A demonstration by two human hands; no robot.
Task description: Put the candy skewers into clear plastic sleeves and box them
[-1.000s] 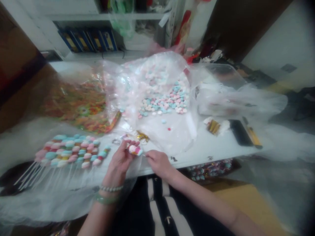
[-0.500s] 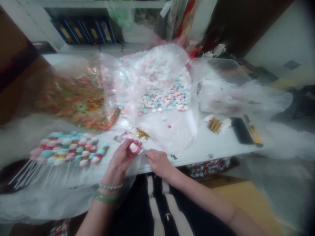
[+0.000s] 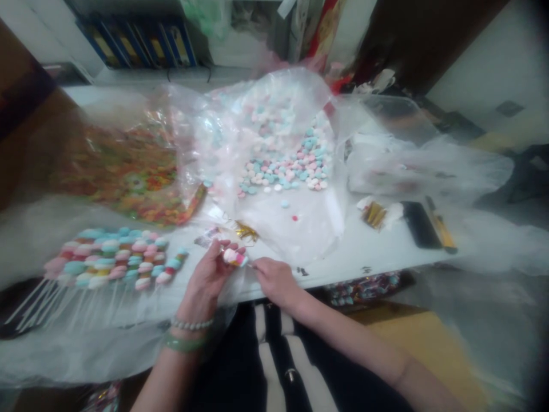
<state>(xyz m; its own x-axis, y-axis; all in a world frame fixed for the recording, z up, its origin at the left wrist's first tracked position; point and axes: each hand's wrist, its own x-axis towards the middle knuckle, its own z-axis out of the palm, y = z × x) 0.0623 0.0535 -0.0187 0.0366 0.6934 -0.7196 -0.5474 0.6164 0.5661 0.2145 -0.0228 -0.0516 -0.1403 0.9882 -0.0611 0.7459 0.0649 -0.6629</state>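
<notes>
The left hand (image 3: pixel 206 274) curls narrowly around a pink-and-white sweet (image 3: pixel 235 257), holding it between thumb and fingers just above the near edge of the worktop (image 3: pixel 364 263), low and right of centre in the frame. The right hand (image 3: pixel 277 281) comes in from the lower right, its fingertips (image 3: pixel 257 264) pinched close beside the end of the sweet; whether they grip something thin there is too small to tell.

Since the last half second, the main change is in the view: the whole scene has drifted a little up and to the left, while the hands keep nearly the same pose around the sweet.

To the left lies a row of pastel lollipops (image 3: pixel 114 257) with white sticks fanned toward the lower left. Above the hands, a clear plastic bag (image 3: pixel 278 229) is spread open under a heap of pink, white and blue candies (image 3: pixel 283 171). A small gold twist tie (image 3: pixel 247 232) lies just beyond the sweet, with a bundle of gold ties (image 3: pixel 374 215) further right.
</notes>
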